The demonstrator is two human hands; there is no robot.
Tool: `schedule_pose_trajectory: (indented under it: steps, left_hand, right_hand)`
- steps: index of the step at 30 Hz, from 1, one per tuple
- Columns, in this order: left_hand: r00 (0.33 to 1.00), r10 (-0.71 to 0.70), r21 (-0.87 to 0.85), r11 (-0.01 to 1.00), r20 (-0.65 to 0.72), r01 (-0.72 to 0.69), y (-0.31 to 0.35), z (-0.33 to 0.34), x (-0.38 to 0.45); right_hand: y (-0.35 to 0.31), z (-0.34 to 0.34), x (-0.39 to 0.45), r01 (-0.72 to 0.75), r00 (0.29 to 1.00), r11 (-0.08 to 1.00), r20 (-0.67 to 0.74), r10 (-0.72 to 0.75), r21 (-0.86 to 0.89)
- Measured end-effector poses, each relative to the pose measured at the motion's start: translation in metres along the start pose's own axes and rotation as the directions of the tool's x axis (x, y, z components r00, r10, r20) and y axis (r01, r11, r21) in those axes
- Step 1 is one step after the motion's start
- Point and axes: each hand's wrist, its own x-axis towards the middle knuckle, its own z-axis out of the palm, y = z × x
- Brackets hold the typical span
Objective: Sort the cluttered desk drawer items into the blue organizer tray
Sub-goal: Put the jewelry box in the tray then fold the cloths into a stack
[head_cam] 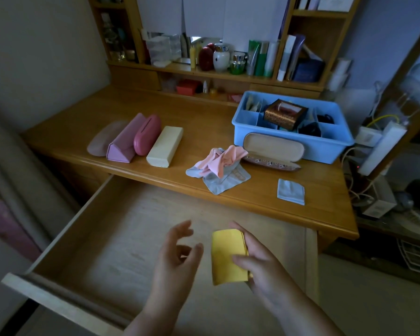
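Desk (pixel 87 117), wooden, with the drawer (pixel 121 238) pulled fully out below it; no items are seen on the visible drawer floor. Blue organizer tray (pixel 298 147), set at the desk's far right, its compartments already crowded: a patterned brown box (pixel 285 114) is perched tilted across the dividers, so a further item dropped in may be judged likely to ride on top or slide out. Open glasses case (pixel 273 151), laid touching the tray's near wall, by which a direct approach from the drawer is partly blocked. Four closed cases (pixel 136 140), pink, mauve and cream, ranged side by side at the left, not yet sorted. Crumpled cloths (pixel 217 167), pink over grey, heaped just left of the open case. Folded blue-grey cloth (pixel 291 191), near the desk's front edge. Folded yellow cloth (pixel 228 257), held over the drawer, pinched at one edge by the right hand (pixel 260 265); a loose pinch could let it unfold or drop. Left hand (pixel 177 253), relaxed beside it, nothing held.
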Motion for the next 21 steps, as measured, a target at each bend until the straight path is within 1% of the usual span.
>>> schedule_pose_trajectory:
  steps: [1,2,3,4,5,6,8,9,10,12,13,14,16,18,20,21]
  left_hand:
    - [0.98,-0.197,-0.116,0.973,0.024,0.199,-0.001,0.001,0.001]
    - [0.909,-0.388,-0.22,0.883,0.155,0.414,0.0,0.005,0.001]
    - [0.81,-0.493,-0.251,0.78,0.317,0.573,0.001,0.008,0.0]
    - [0.741,-0.516,-0.248,0.722,0.429,0.646,0.001,0.011,-0.001]
    - [0.729,-0.496,-0.262,0.711,0.472,0.653,0.0,0.012,-0.001]
    - [0.752,-0.465,-0.306,0.713,0.467,0.631,-0.001,0.013,0.0]
    - [0.821,-0.393,-0.404,0.73,0.414,0.552,0.002,0.016,0.001]
    - [0.853,-0.358,-0.411,0.761,0.379,0.502,0.004,0.016,0.001]
    - [0.883,-0.322,-0.382,0.811,0.341,0.443,0.006,0.017,0.002]
    - [0.942,-0.207,-0.221,0.938,0.264,0.268,0.011,0.019,0.004]
    - [0.96,-0.14,-0.133,0.975,0.243,0.175,0.012,0.019,0.004]
    - [0.967,-0.088,-0.069,0.992,0.238,0.108,0.015,0.018,0.005]
    - [0.97,-0.041,-0.015,0.999,0.24,0.046,0.019,0.017,0.004]
    - [0.977,-0.022,0.03,0.999,0.212,0.016,0.021,0.018,0.004]
    - [0.988,0.046,0.139,0.988,0.15,-0.068,0.022,0.019,0.005]
    - [0.988,0.1,0.217,0.968,0.121,-0.125,0.021,0.02,0.006]
  right_hand:
    - [-0.002,0.0,0.0,-0.01,1.0,0.998,0.022,0.009,0.055]
    - [-0.003,0.0,0.0,-0.017,0.999,0.995,0.049,0.012,0.1]
    - [-0.004,0.001,0.0,-0.019,0.997,0.991,0.074,0.009,0.134]
    - [-0.006,0.003,0.0,-0.016,0.995,0.988,0.097,0.001,0.156]
    - [-0.007,0.004,0.0,-0.012,0.993,0.986,0.114,-0.007,0.167]
    - [-0.007,0.004,0.001,-0.013,0.993,0.986,0.121,-0.008,0.169]
    - [-0.007,0.003,0.001,-0.024,0.995,0.987,0.103,0.008,0.161]
    - [-0.006,0.002,0.001,-0.024,0.997,0.987,0.08,0.012,0.158]
    - [-0.005,0.0,0.001,-0.027,0.998,0.986,0.059,0.018,0.163]
    - [-0.003,-0.002,0.0,-0.051,0.998,0.977,0.05,0.042,0.208]
    - [-0.003,-0.003,-0.001,-0.069,0.996,0.97,0.064,0.055,0.233]
    - [-0.004,-0.003,-0.002,-0.091,0.994,0.963,0.089,0.071,0.255]
    - [-0.006,-0.004,-0.005,-0.137,0.986,0.938,0.134,0.098,0.319]
    - [-0.003,-0.003,-0.006,-0.193,0.977,0.886,0.164,0.134,0.423]
    - [-0.001,0.001,-0.008,-0.217,0.973,0.853,0.173,0.151,0.474]
    - [0.0,0.004,-0.009,-0.206,0.976,0.858,0.16,0.147,0.47]
